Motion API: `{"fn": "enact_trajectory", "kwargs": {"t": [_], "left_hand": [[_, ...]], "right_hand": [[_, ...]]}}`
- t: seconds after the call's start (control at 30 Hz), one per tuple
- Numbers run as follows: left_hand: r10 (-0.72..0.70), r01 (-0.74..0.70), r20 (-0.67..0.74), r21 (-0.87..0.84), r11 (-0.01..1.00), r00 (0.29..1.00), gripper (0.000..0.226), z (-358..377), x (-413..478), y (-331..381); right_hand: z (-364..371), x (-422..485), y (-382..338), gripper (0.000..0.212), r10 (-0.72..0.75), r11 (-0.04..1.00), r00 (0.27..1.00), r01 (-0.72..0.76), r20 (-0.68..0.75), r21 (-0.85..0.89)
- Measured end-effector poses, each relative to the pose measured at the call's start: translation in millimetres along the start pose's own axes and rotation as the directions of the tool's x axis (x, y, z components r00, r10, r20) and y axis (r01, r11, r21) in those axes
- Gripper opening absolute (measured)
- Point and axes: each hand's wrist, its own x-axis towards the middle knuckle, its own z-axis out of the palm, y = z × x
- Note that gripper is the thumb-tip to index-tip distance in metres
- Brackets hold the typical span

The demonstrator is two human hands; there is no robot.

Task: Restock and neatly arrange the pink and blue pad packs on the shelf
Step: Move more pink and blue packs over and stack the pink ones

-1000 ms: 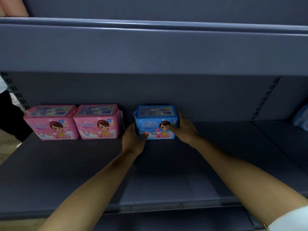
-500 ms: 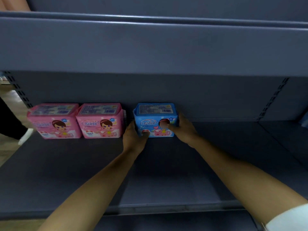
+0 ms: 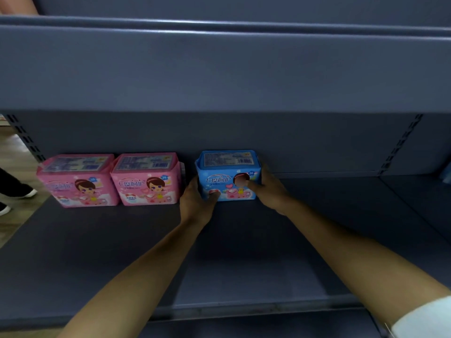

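A blue pad pack [image 3: 225,167] stands upright at the back of the grey shelf [image 3: 244,252], against the rear panel. My left hand [image 3: 195,203] grips its left side, thumb on the front. My right hand [image 3: 271,191] grips its right side, thumb across the front. Two pink pad packs [image 3: 75,181] [image 3: 146,179] stand side by side to the left, touching each other. A gap separates the blue pack from the nearer pink pack.
The upper shelf [image 3: 219,69] overhangs close above the packs. Slotted uprights [image 3: 400,142] flank the bay. A blue item [image 3: 446,172] shows at the far right edge. A person's shoes [image 3: 14,193] stand on the wooden floor at left.
The blue pack has stayed in both hands at the back of the shelf. My view has shifted slightly, and the person at left has moved away.
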Motion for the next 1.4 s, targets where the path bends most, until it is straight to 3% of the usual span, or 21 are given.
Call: {"fn": "enact_trajectory", "kwargs": {"t": [0.23, 0.57, 0.8, 1.0, 1.2, 1.4], "left_hand": [[0.029, -0.029, -0.003, 0.036, 0.999, 1.000, 0.040, 1, -2, -1], [0.002, 0.003, -0.033, 0.144, 0.990, 0.999, 0.042, 0, -5, -5], [-0.006, 0.023, -0.117, 0.141, 0.990, 0.993, 0.064, -2, -22, 3], [0.062, -0.040, -0.165, 0.132, 0.990, 0.984, 0.062, 2, -45, 20], [0.216, -0.197, -0.093, 0.179, 0.964, 0.972, 0.055, 11, -67, 42], [0.383, -0.405, 0.132, 0.303, 0.863, 0.914, 0.051, 31, -85, 65]], "right_hand": [[4, -3, 0, 0.066, 0.048, 0.999, 0.998, -0.048, -0.032, 0.004], [5, -17, 9, 0.051, 0.100, 0.987, 0.992, -0.109, -0.077, -0.119], [0, -32, 3, 0.059, 0.114, 0.986, 0.986, -0.127, -0.120, -0.108], [-5, -53, -1, 0.068, 0.112, 0.983, 0.984, -0.131, -0.140, -0.132], [-16, -77, 1, 0.060, 0.095, 0.964, 0.987, -0.124, -0.130, -0.234], [-41, -108, 0, 0.056, 0.055, 0.928, 0.992, -0.093, -0.114, -0.361]]}}
